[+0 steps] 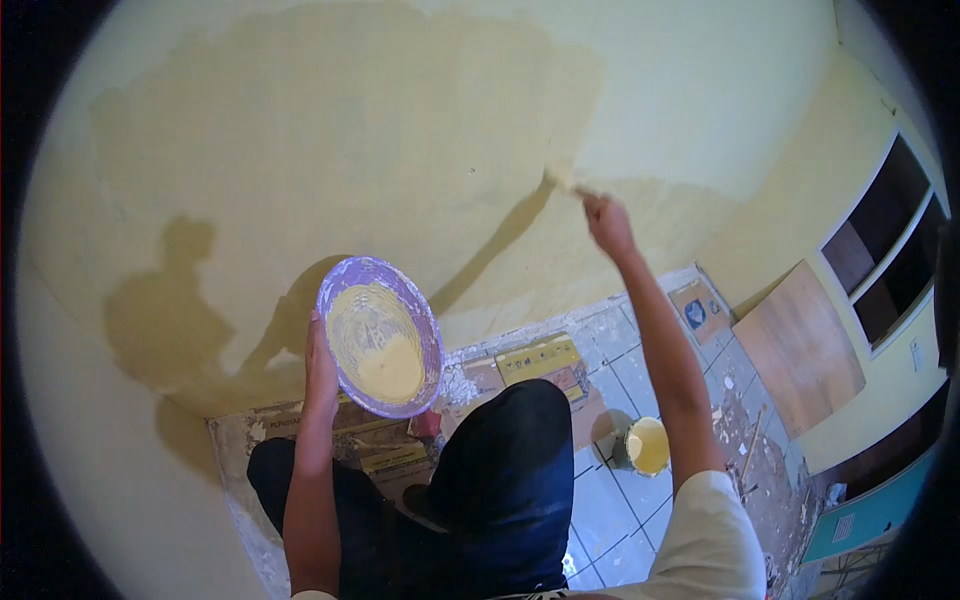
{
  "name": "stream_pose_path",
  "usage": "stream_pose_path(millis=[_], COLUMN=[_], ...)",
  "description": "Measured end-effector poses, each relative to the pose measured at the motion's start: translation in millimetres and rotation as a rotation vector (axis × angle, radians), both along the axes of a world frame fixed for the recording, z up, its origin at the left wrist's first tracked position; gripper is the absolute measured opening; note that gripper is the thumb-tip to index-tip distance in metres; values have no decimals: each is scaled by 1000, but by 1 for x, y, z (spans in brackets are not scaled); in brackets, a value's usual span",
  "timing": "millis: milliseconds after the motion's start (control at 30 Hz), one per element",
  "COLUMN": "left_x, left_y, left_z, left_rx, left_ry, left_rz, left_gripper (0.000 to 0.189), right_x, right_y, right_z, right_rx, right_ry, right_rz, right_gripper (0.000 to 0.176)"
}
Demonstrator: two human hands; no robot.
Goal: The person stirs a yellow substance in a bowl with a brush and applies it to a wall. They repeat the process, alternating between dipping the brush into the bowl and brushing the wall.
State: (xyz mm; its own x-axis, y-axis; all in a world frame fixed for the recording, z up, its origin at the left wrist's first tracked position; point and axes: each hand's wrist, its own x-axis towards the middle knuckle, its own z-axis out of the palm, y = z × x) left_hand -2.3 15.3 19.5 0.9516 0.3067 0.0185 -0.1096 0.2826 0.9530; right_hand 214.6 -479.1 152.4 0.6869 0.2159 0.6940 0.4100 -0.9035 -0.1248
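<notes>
My left hand (pixel 321 372) grips the left rim of a purple basin (pixel 436 345), which is tilted and holds pale yellow paint (pixel 390 368). Dried paint streaks cover the basin's inner wall. Farther right and higher, my right hand (pixel 609 225) is closed around the handle of a brush (pixel 566 183). The brush head is blurred and lies against the wall (pixel 350 130), at the boundary between a darker yellow area and a paler one.
A bucket of yellow paint (pixel 648 447) stands on the tiled floor (pixel 605 505). Flattened cardboard (pixel 540 362) lies along the wall's base. A wooden board (pixel 800 345) leans below a window (pixel 880 235) at right. Debris litters the floor. My bent knees are below the basin.
</notes>
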Motion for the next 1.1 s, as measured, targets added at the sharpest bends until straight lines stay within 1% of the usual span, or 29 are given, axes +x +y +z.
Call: stream_pose_path(millis=[33,67,100,133,200,233,267,300,333,400,433,500,600,633,667,700,733,767,800,833,867,900,967,1000,1033,1067,1100], left_x=[-6,-8,-7,-6,1,5,8,9,9,6,6,7,2,-2,-3,-2,-2,-1,-2,-2,-2,-2,-2,0,1,1,2], left_y=[-4,-6,-5,-3,1,2,2,2,1,0,0,2,1,0,-2,-1,-1,0,-1,-2,-2,-2,-1,0,1,1,0], left_z=[9,14,13,9,-1,-9,-12,-12,-11,-11,-11,-10,-3,6,10,9,5,2,1,1,2,2,4,5,2,0,-1], left_rx=[3,7,3,27,56,42,28,25,8,-9,17,43,24,27,28,24,14,4,0,9,20,22,31,32,3,-27,-26], left_ry=[19,36,22,3,-19,-29,-38,-41,-27,-3,1,6,-16,-3,9,8,0,-10,-15,-8,0,-3,-17,-18,-20,-23,-22], left_rz=[5,10,15,25,32,40,48,50,37,18,21,19,13,9,6,8,2,0,9,20,29,31,15,19,3,-16,-18], left_gripper=[73,74,74,74,75,75,74,74,74,74,74,74,75,76,76,76,76,76,76,75,75,75,74,74,73,73,73], right_x=[-4,-17,-21,-15,4,3,6,13,8,-7,-13,-45,-21,-8,16,17,6,-3,2,-7,-10,-9,-6,3,10,9,4], right_y=[-5,-4,-4,-6,-16,-12,-16,-20,-21,-25,-26,-4,2,5,0,5,9,10,-1,-4,-9,-13,-25,-28,-30,-26,-17], right_z=[-22,-28,-28,-18,14,51,82,114,147,192,205,225,200,178,143,114,92,69,41,21,4,-9,-11,0,19,47,81], right_rx=[-51,-39,-25,-25,-71,-36,-56,0,-16,122,225,312,313,258,292,286,350,348,309,268,215,137,3,-24,-52,-5,-49], right_ry=[79,119,160,147,173,194,54,7,14,-108,-154,-231,-274,-261,-275,-352,-231,-149,-31,14,141,189,315,292,273,253,247], right_rz=[-4,21,47,51,6,-50,21,12,-85,-26,39,18,30,13,97,116,94,71,39,81,48,60,47,19,-12,-37,-130], right_gripper=[32,31,29,29,26,25,26,25,25,26,28,31,32,32,33,34,32,30,30,30,29,27,26,26,26,25,24])
